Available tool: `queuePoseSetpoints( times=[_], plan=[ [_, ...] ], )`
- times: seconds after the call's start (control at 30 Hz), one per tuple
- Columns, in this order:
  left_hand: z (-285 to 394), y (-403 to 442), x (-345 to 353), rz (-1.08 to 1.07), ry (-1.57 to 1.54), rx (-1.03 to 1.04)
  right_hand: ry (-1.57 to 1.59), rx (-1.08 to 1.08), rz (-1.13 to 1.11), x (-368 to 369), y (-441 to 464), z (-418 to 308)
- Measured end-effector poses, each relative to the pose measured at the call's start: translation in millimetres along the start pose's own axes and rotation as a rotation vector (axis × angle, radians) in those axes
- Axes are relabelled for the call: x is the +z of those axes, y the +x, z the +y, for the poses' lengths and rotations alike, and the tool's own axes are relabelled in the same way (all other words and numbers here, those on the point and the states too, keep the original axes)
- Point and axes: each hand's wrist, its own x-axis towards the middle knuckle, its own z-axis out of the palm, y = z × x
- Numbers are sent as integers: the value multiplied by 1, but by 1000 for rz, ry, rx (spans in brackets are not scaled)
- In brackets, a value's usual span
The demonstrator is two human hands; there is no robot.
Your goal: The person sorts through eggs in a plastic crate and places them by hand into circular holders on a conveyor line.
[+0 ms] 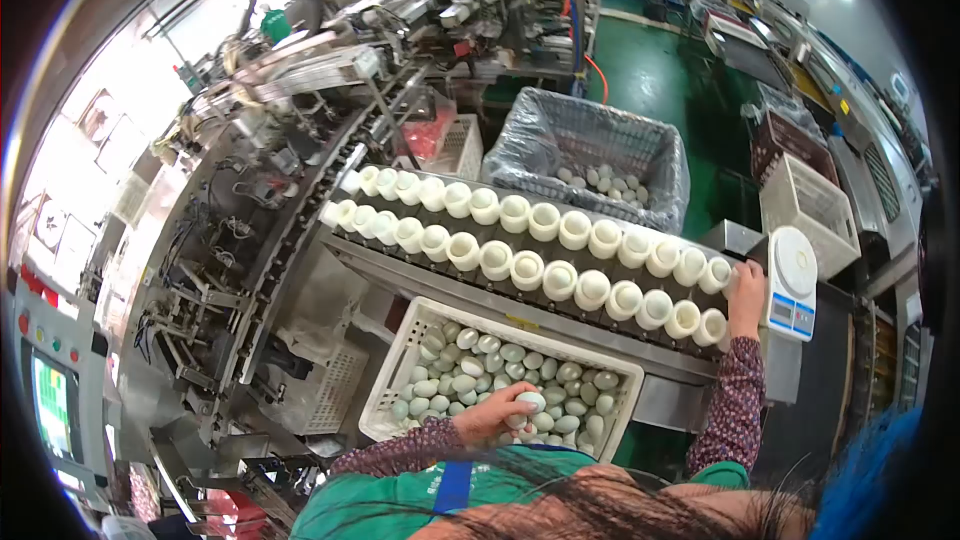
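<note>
My left hand (488, 414) is over the white crate (402, 326) and has its fingers closed around a pale egg (531, 401). A second egg just under it may also be in the grasp; I cannot tell. Many pale green-white eggs (465, 382) fill that crate. Out at the right end of the conveyor (480, 278), my right hand (746, 290) is beside the last cup (715, 276) of the far row. Its fingers are bent together, and what they hold, if anything, is hidden. Two rows of white round cups run along the conveyor.
A white scale (792, 280) stands just right of my right hand. Behind the conveyor, a plastic-lined basket (590, 130) holds several eggs. Machinery (290, 110) covers the left side, with a control screen (55, 405) at far left. A white crate (808, 208) stands at right.
</note>
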Motion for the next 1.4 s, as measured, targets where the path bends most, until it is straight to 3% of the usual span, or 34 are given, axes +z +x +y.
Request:
queuePoseSetpoints(
  times=[0.13,0.2,0.33,0.37,0.53,0.57,0.63,0.73,0.77,0.83,0.93,1.07,1.13,1.23,1.4],
  plan=[
    [7,7,0,1,2,12,225,58,73,1,8,1],
    [21,12,9,-44,61,52,118,37,124,4,8,-6],
    [70,32,44,-123,254,87,39,49,17,3,10,-18],
    [80,43,56,-120,393,206,75,91,-31,-9,10,-28],
    [113,118,108,-138,1064,903,448,136,167,-58,-36,-88],
    [115,132,117,-112,1018,964,439,47,215,-69,-50,-105],
    [122,151,132,8,1074,1036,504,217,137,-75,-97,-133],
    [126,169,144,132,1175,974,499,-25,167,-70,-166,-170],
    [125,175,145,139,1233,935,582,30,43,-68,-199,-184],
    [124,181,141,126,1335,921,678,-63,-60,-69,-230,-211],
    [128,173,137,54,1487,926,644,-161,-210,-84,-223,-225],
    [130,173,151,-10,1421,994,632,-56,-241,-73,-223,-222],
    [128,183,167,-147,1510,1031,603,-103,-289,-68,-230,-216],
    [128,201,190,-77,1698,1039,579,-104,-286,-65,-233,-215],
    [137,213,209,-124,1907,906,548,-166,-195,-54,-243,-210]
  ],
)
